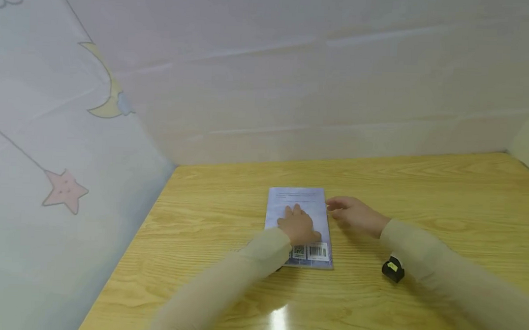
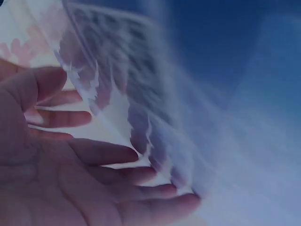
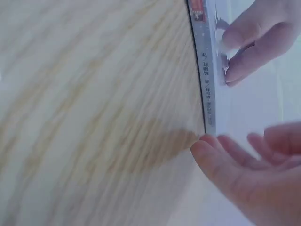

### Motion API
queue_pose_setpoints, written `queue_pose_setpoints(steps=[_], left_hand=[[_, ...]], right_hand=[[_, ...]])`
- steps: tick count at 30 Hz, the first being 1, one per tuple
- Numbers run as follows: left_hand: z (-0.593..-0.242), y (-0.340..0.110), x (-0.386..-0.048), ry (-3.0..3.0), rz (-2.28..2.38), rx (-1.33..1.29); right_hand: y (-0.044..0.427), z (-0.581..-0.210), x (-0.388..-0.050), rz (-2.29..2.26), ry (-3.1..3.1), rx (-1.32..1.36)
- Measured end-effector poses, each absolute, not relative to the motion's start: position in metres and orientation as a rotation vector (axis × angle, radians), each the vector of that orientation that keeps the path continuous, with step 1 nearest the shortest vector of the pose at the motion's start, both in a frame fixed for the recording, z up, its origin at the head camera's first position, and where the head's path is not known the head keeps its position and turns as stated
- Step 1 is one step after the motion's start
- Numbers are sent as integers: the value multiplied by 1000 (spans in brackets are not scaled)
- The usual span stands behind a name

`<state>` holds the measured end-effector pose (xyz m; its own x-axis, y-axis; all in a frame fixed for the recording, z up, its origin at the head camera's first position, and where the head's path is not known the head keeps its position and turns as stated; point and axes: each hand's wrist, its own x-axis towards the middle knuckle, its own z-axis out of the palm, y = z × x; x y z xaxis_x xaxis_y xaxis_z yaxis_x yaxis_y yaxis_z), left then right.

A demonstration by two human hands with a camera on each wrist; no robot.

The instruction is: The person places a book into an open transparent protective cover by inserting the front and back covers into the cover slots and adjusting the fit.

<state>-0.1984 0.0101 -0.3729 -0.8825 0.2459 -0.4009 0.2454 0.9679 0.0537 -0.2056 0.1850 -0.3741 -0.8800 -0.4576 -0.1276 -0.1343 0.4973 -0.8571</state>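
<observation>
A thin book (image 1: pixel 295 196) with a pale blue-violet cover lies flat on the table, a barcode and a square code printed near its close edge. My left hand (image 1: pixel 298 226) rests on the cover with its fingers spread. In the left wrist view the left hand's straight fingers (image 2: pixel 160 207) meet their reflection in the glossy cover (image 2: pixel 254 155). Beside the book's right edge is my right hand (image 1: pixel 357 216), fingers loosely bent. Seen from the right wrist, the fingertips of the right hand (image 3: pixel 249 174) are at the end of the printed spine (image 3: pixel 206 70).
The wood-grain table (image 1: pixel 445 192) reaches back to a pale wall covering (image 1: pixel 361 90). Another covering with a moon and a pink star (image 1: pixel 65 191) hangs at the left. A small black object with a yellow label (image 1: pixel 393 270) is by the right sleeve.
</observation>
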Motion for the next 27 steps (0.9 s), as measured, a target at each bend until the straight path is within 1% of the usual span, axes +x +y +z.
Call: queue_pose_setpoints(steps=[5, 8, 12, 17, 21, 27], left_hand=[[-372, 35, -197, 2729, 8, 210], [-367, 43, -197, 2715, 50, 143], [-366, 54, -201, 2691, 14, 79], [-377, 73, -212, 2687, -145, 17], [-388, 84, -217, 2684, -302, 31], [-394, 85, -212, 2739, -479, 179]], right_hand=[[189, -374, -210, -1444, 2391, -307], [188, -374, -212, -1477, 2346, -241], [188, -376, -213, -1488, 2314, -222], [189, -378, -212, -1513, 2343, -214], [190, -380, -211, -1550, 2361, -194], [190, -384, -212, -1580, 2323, -188]])
